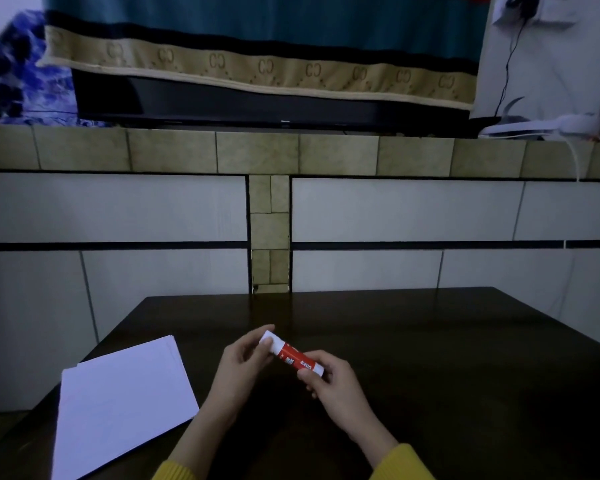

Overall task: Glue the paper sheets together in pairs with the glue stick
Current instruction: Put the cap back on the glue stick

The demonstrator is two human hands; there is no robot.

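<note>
A red and white glue stick (291,355) is held level above the dark table (430,341), between both hands. My left hand (239,365) pinches its white cap end at the upper left. My right hand (329,379) grips the lower right end of the tube. A stack of white paper sheets (118,400) lies flat on the table to the left of my left hand, slightly fanned at its far edges.
The table butts against a tiled wall (395,209) with a ledge (257,150). A black screen (257,102) under a draped cloth stands on the ledge, with a white cable (574,157) hanging at the right.
</note>
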